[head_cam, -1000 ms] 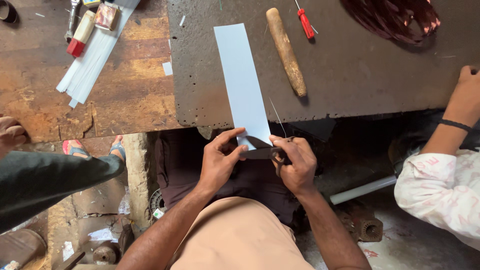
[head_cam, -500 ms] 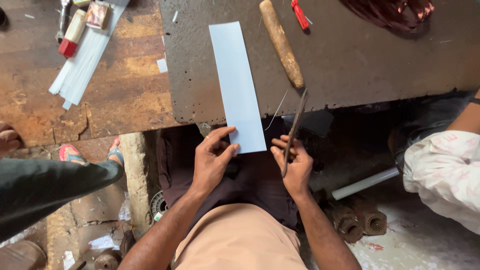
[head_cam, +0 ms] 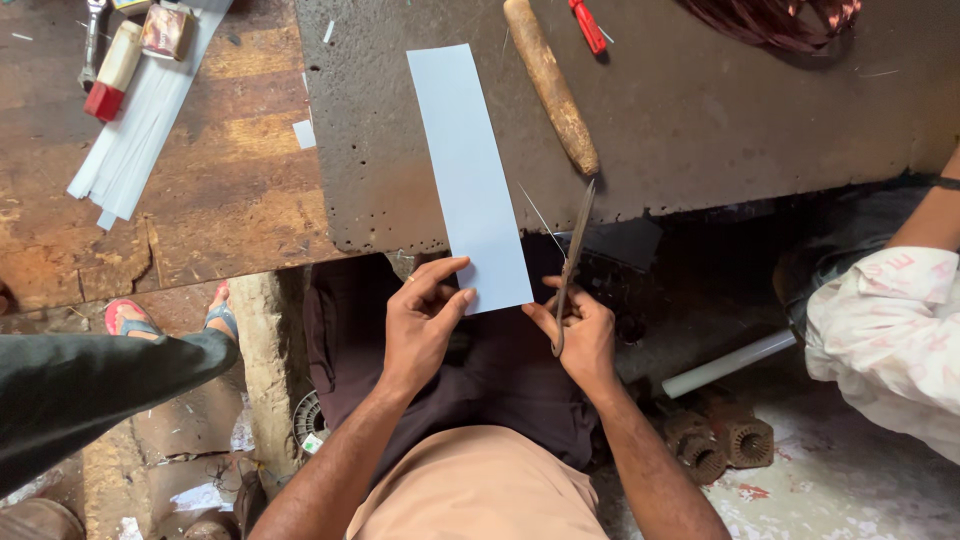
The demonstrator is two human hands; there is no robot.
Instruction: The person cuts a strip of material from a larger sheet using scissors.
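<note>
A long pale blue paper strip (head_cam: 466, 170) lies on the dark metal slab (head_cam: 700, 120), its near end hanging over the edge. My left hand (head_cam: 425, 320) pinches that near end at its lower left corner. My right hand (head_cam: 578, 335) grips a pair of rusty scissors (head_cam: 572, 255), blades pointing away from me just right of the strip. A thin sliver of paper (head_cam: 540, 218) sticks out between strip and blades.
A wooden handle (head_cam: 550, 85) and a red tool (head_cam: 588, 25) lie on the slab. White strips (head_cam: 140, 130) and a red-tipped tool (head_cam: 115, 70) rest on the wooden bench (head_cam: 200, 190). Another person's sleeve (head_cam: 885, 340) is at right, a dark-trousered leg (head_cam: 90, 385) at left.
My right hand turned the scissors from lying across the strip's near end to pointing away along its right edge. The strip's near end now looks squarely cut.
</note>
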